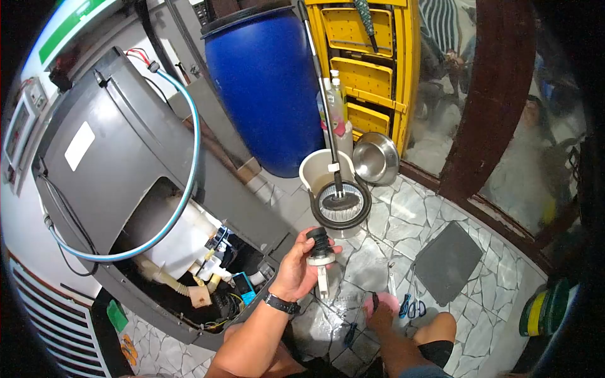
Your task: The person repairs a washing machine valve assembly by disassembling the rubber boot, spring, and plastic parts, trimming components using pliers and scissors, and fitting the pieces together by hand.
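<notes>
My left hand [302,264], with a black watch at its wrist, is closed around a part [320,252] that has a ribbed black top, a white collar and a pale stem pointing down. It is held beside the opening of a large grey machine [220,176]. Low in the view, my right hand [380,317] is at a round pink item [389,305]; a small dark thing shows at its fingertips, and the grip is unclear. Blue-handled tools [405,305] lie just right of it. A dark-handled tool [350,335] rests on the floor to its left.
A blue barrel [261,88], a bucket [318,170] with a mop [340,201], a steel bowl [376,157] and a yellow ladder [362,75] stand behind. A grey mat [449,261] lies right on wet stone-patterned floor. A blue hose [197,145] loops over the machine.
</notes>
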The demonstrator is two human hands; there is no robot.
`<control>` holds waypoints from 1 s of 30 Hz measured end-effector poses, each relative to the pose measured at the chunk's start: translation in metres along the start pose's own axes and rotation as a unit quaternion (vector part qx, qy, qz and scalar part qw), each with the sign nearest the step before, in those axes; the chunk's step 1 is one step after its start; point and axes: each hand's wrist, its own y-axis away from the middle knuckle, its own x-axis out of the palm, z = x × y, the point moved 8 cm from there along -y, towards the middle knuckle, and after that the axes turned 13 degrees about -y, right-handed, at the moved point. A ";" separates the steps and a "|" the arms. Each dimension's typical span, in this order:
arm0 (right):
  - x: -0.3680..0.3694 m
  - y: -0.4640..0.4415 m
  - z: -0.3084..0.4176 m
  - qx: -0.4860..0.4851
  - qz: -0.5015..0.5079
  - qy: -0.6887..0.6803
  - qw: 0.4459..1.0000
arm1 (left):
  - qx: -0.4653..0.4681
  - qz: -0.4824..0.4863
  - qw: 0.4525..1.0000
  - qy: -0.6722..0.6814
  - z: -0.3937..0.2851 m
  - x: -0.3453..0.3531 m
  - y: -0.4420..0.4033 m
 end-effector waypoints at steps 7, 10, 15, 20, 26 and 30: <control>-0.023 0.004 -0.016 0.413 -0.031 -0.404 0.816 | -0.032 -0.039 0.998 0.031 -0.002 -0.023 -0.003; -0.107 0.006 0.091 0.153 0.215 -0.672 0.692 | -0.004 -0.064 0.998 -0.010 -0.009 -0.023 -0.004; -0.304 0.069 0.261 0.033 0.391 -0.721 0.572 | 0.031 -0.089 0.989 -0.116 -0.015 -0.017 -0.004; -0.330 0.088 0.308 0.034 0.470 -0.694 0.544 | 0.047 -0.118 0.979 -0.158 -0.026 -0.005 0.004; -0.341 0.082 0.319 -0.006 0.477 -0.679 0.558 | 0.067 -0.081 0.952 -0.287 -0.028 -0.006 0.004; -0.342 0.083 0.316 0.019 0.482 -0.656 0.581 | 0.063 -0.107 0.947 -0.296 -0.026 -0.004 0.006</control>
